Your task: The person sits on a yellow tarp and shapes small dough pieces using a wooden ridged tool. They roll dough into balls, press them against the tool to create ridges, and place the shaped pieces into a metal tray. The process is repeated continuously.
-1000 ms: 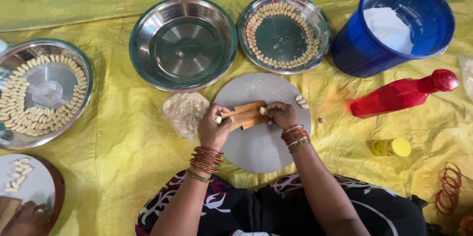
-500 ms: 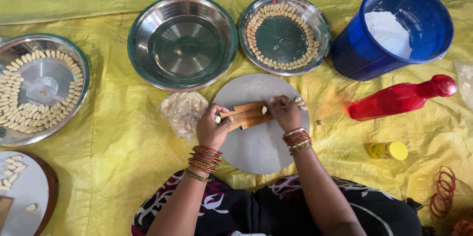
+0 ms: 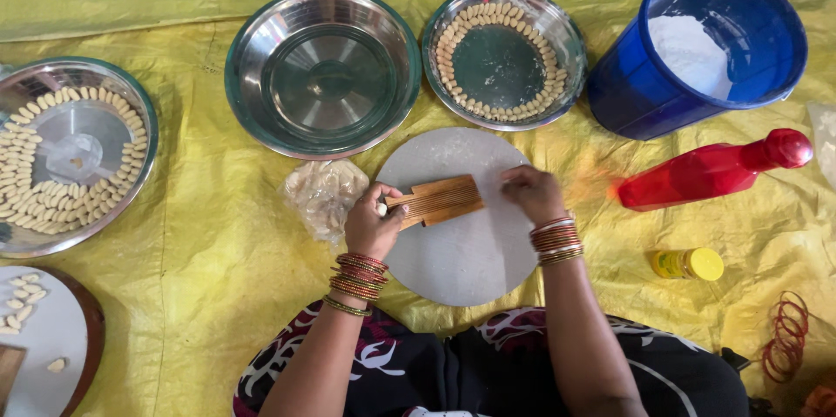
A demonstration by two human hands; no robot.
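Ridged board [image 3: 440, 200] in left hand [image 3: 370, 224], mid round slab [image 3: 461, 208]; right hand [image 3: 533, 192] beside.

Yellow sheet [image 3: 218, 234] under steel bowls [image 3: 322, 69], blue bucket [image 3: 697, 51], round board [image 3: 461, 243].

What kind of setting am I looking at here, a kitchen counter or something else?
Likely a floor-level home food-making spot, not a counter: a yellow sheet covers the ground, steel plates hold rows of shaped dough pieces, and the left hand holds a ridged wooden board on a round slab.
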